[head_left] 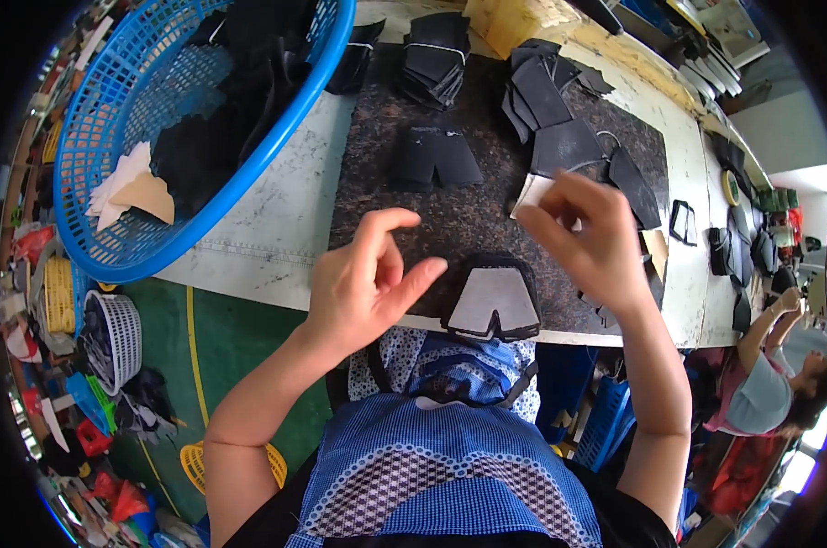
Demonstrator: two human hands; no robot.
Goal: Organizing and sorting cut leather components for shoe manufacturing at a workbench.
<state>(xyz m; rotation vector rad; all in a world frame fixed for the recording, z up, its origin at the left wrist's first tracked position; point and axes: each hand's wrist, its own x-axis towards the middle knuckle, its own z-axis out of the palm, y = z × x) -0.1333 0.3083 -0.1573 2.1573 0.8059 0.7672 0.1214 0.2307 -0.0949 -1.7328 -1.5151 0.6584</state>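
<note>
My left hand (358,283) hovers over the near edge of the dark mottled board (377,201), thumb and forefinger apart, holding nothing. Over the right half of the board, my right hand (596,237) has its fingers curled toward the thumb. A pale, white-edged piece (530,194) shows at those fingertips; whether it is pinched between them is hard to see. Between my hands, at the board's near edge, lies a small stack of notched trapezoid pieces (495,300), grey on top with black borders. Farther back rests a flat black notched piece (436,160).
Spread black pieces (541,91) lie at the board's far right, and a tied black bundle (434,59) at its far edge. A large blue basket (276,164) with black material stands left on the white table (249,247). Another person (769,384) works at far right.
</note>
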